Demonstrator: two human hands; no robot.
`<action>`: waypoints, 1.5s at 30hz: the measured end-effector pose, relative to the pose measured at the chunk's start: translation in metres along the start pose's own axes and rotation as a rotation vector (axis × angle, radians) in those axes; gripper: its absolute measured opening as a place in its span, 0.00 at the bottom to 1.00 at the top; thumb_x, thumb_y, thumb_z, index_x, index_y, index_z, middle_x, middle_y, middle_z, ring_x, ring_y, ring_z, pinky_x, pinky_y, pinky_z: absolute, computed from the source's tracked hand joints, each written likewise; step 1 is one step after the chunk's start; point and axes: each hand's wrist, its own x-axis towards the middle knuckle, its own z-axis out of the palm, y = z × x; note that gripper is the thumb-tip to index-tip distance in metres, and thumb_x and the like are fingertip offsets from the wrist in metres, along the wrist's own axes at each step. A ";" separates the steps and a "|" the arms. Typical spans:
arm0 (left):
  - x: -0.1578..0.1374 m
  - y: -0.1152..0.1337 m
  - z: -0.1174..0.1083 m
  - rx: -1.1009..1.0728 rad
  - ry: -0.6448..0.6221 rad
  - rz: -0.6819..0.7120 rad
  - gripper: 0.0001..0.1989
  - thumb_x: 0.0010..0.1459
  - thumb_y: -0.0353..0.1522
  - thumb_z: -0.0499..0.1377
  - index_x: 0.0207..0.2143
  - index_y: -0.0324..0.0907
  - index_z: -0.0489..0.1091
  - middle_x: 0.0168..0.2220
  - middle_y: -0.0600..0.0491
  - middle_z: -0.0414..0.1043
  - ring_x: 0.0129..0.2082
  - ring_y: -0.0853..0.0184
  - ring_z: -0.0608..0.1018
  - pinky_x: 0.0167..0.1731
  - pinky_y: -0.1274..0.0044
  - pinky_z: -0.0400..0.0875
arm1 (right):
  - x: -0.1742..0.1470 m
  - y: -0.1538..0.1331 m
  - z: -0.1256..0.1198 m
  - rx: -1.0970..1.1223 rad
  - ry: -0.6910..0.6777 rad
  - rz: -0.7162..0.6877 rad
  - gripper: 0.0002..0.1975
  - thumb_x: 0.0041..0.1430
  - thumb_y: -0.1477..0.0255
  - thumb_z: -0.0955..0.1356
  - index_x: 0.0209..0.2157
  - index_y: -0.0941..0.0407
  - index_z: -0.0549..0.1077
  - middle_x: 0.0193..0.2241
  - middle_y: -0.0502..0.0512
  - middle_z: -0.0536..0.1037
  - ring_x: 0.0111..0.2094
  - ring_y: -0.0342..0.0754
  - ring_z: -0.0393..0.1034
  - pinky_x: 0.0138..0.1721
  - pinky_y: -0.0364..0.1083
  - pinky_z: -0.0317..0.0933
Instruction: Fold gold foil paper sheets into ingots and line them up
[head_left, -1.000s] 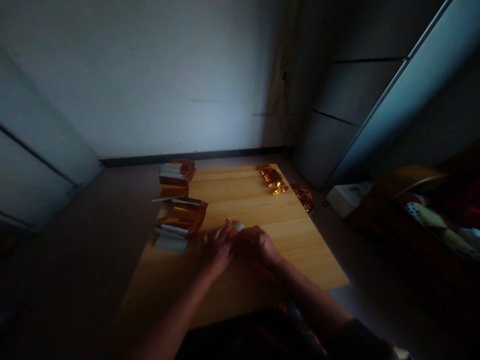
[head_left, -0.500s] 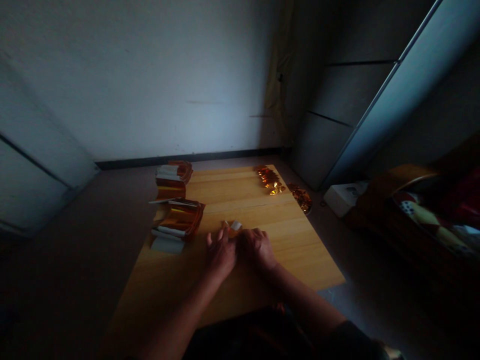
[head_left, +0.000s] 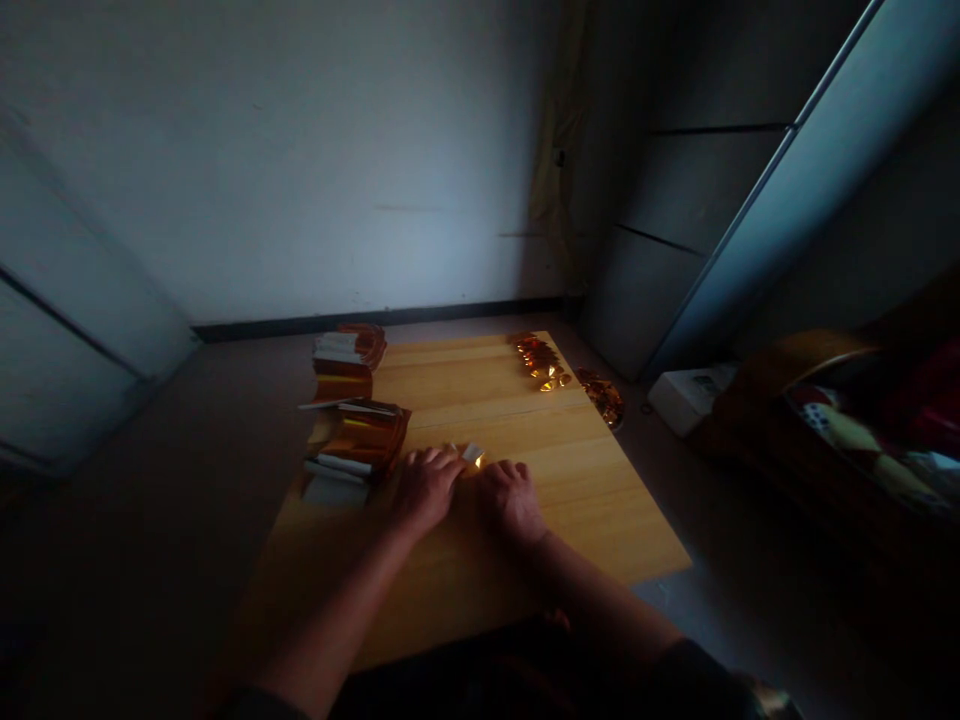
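Note:
A small piece of gold foil paper with a whitish folded part lies on the wooden table between my hands. My left hand has its fingers curled at the paper's left side, pinching that edge. On the other side, my right hand is closed at the paper's right edge, its fingertips turned down and partly hidden. Left of my left hand are stacks of gold foil sheets with pale backs. A row of shiny folded gold foil pieces sits at the table's far right corner.
The light wooden table stands near a white wall. More gold foil pieces are in a container on the floor beyond the right edge. A white box and a wooden chair stand at right.
My left hand has moved left, away from my right hand, and its fingers have curled in. More of the gold foil paper shows between them. My right hand has barely shifted.

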 end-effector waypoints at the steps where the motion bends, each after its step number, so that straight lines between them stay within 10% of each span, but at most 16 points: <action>1: 0.001 -0.003 0.000 -0.015 -0.002 0.024 0.16 0.55 0.25 0.52 0.43 0.48 0.71 0.44 0.52 0.74 0.45 0.60 0.71 0.43 0.64 0.62 | 0.000 0.000 0.000 -0.002 0.001 -0.002 0.09 0.62 0.72 0.62 0.39 0.53 0.74 0.38 0.55 0.74 0.40 0.50 0.61 0.42 0.50 0.50; 8: 0.001 -0.020 0.013 -0.153 0.048 0.125 0.19 0.53 0.22 0.52 0.45 0.46 0.72 0.45 0.51 0.73 0.51 0.63 0.69 0.53 0.68 0.64 | 0.005 0.000 -0.007 -0.021 -0.020 -0.036 0.09 0.62 0.72 0.62 0.40 0.53 0.73 0.39 0.56 0.74 0.41 0.50 0.61 0.44 0.52 0.49; 45: 0.013 -0.020 0.019 -0.279 0.016 0.105 0.14 0.54 0.28 0.58 0.44 0.46 0.70 0.37 0.53 0.75 0.38 0.67 0.73 0.39 0.75 0.69 | 0.023 0.026 -0.005 -0.061 0.020 -0.018 0.08 0.60 0.66 0.64 0.36 0.53 0.74 0.37 0.55 0.74 0.41 0.49 0.62 0.43 0.49 0.48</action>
